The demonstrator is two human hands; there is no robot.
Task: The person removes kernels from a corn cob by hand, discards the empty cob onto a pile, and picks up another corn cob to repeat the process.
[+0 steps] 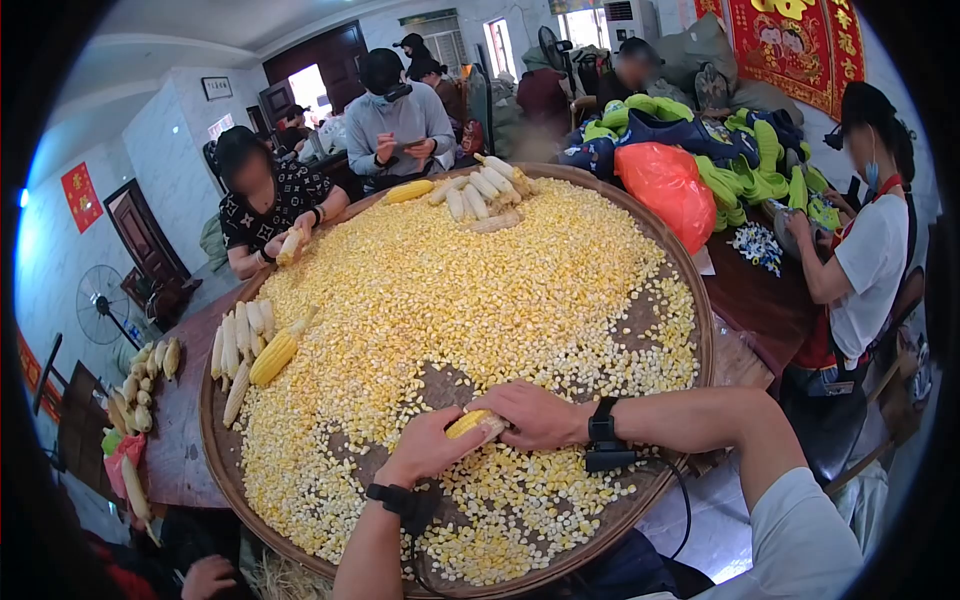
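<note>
Corn cob, yellow, pale at near end; left hand, right hand curled closed around it.

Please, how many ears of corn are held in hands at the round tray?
2. One ear is between the camera wearer's left hand and right hand; another ear is held by the person in the patterned shirt, at the tray's left. Hands partly cover both.

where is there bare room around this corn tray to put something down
Most room: the table between the tray and the piled cobs at left. Inside the tray, small gaps in the kernels lie just beyond the left hand and near the right rim. Crowded: the middle, and the far edge, where pale cobs lie.
</note>
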